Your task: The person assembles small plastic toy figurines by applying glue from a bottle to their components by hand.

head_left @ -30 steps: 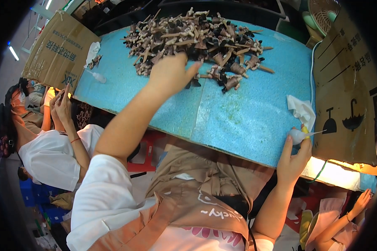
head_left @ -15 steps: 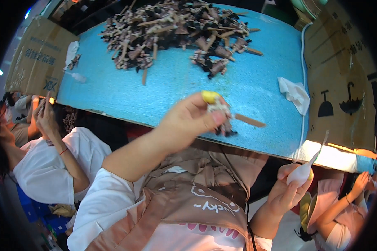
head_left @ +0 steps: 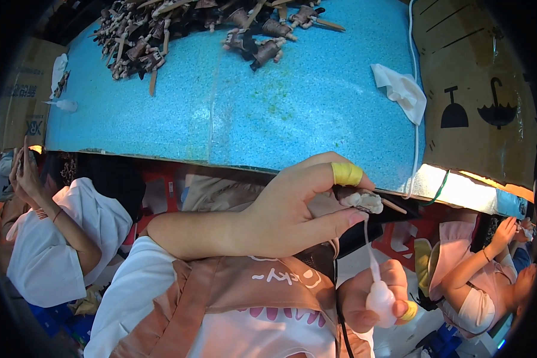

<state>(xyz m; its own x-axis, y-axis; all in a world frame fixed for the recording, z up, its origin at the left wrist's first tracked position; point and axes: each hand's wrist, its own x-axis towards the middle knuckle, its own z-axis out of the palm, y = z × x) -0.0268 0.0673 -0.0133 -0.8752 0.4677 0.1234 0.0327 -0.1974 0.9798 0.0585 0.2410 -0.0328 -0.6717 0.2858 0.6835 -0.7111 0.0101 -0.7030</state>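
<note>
My left hand [head_left: 286,206], yellow tape around one finger, pinches a small painted figurine [head_left: 364,201] just past the table's near edge. A thin wooden stick [head_left: 394,206] juts out from behind the figurine. Lower down, my right hand [head_left: 355,301] is wrapped round a small white squeeze bottle [head_left: 380,303] and also has yellow tape on a finger. The bottle's long thin nozzle [head_left: 370,253] points up, its tip close by my left thumb and the figurine. Part of the figurine is hidden by my left fingers.
A heap of similar figurines [head_left: 146,48] with sticks covers the far left of the blue table [head_left: 232,125]. A crumpled white tissue [head_left: 403,92] and white cord lie right; another squeeze bottle [head_left: 64,106] lies left. Cardboard [head_left: 471,53] walls the right. People sit on both sides.
My left hand has come nearer and to the right with the figurine, off the table. The right hand has moved left and down, bringing the bottle's nozzle up to the figurine. The view has shifted.
</note>
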